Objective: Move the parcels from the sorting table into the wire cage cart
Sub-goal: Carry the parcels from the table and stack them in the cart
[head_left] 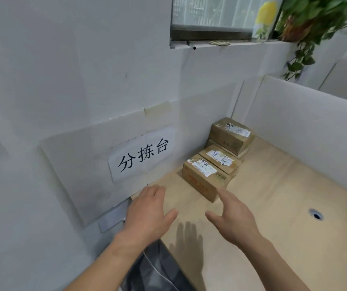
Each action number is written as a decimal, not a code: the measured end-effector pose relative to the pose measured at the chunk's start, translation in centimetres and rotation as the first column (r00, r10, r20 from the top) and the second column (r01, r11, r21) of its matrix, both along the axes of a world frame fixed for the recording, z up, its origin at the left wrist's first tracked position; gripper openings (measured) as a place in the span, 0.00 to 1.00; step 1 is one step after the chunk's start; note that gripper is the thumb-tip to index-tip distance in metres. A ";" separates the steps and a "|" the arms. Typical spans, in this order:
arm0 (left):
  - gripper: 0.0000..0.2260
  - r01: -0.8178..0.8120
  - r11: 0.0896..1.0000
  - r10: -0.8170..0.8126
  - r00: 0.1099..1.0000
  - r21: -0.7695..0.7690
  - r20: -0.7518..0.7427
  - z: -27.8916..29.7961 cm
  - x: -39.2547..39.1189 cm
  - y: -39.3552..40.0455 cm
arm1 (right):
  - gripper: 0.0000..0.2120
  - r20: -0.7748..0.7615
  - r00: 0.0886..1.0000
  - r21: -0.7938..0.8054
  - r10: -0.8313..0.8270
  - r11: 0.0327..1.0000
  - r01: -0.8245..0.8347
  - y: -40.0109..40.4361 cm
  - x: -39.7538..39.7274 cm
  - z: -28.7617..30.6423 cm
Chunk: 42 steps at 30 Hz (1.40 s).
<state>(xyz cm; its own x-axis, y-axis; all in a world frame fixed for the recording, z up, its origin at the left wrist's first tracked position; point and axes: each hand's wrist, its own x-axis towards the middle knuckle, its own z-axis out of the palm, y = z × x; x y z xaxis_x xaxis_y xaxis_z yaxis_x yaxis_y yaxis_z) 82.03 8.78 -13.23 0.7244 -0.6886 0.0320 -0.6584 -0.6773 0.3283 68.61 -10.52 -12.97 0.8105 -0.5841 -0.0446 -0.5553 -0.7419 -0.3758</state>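
Pale sorting table [273,206] holds cardboard parcels at frame centre; left hand [147,208] and right hand [233,217], both spread and empty, should bracket the nearest parcel [205,177] by opposite sides.

The pale wooden worktop [273,185] bore cardboard parcels [206,175] in a row along its back-left corner. A round cable hole [316,215] pierced it at right.

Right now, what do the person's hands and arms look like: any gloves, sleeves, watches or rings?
Both are bare. The left hand and right hand wear no gloves, and no rings show on the visible fingers. Both forearms are uncovered down to the frame edge, so no sleeves are in view. No watch, band or markings show on either wrist.
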 end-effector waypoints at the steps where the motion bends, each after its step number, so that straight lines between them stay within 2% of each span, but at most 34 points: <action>1: 0.32 0.013 1.000 -0.013 1.000 -0.003 -0.007 -0.1 0.4 -0.8 | 0.32 -0.003 1.000 0.001 -0.012 1.000 0.012 -0.7 0.3 -0.1; 4: 0.32 0.039 0.999 -0.039 0.999 0.000 -0.034 -0.8 2.0 -3.6 | 0.29 -0.043 0.998 0.013 -0.043 0.999 0.044 -3.4 1.6 -0.7; 8: 0.33 0.038 0.999 -0.036 0.997 0.037 -0.068 -2.6 3.8 -7.0 | 0.34 -0.065 0.997 0.056 -0.046 0.997 0.050 -7.7 3.9 -2.7; 15: 0.33 0.032 0.993 -0.023 0.997 0.112 -0.077 -4.4 6.6 -13.0 | 0.35 -0.101 0.994 0.103 -0.042 0.993 0.052 -14.6 8.1 -6.4; 23: 0.31 0.040 0.992 -0.029 0.995 0.119 -0.093 -5.2 8.3 -18.7 | 0.38 -0.169 0.983 0.132 -0.066 0.987 0.089 -20.4 11.2 -10.0; 34: 0.31 0.043 0.990 -0.026 0.992 0.136 -0.127 -7.2 8.8 -21.8 | 0.32 -0.143 0.987 0.197 -0.074 0.975 0.102 -21.3 12.7 -13.3; 42: 0.31 0.035 0.993 -0.016 0.986 0.114 -0.165 -8.0 9.3 -21.2 | 0.38 -0.091 0.987 0.195 -0.129 0.970 0.145 -20.0 13.1 -14.0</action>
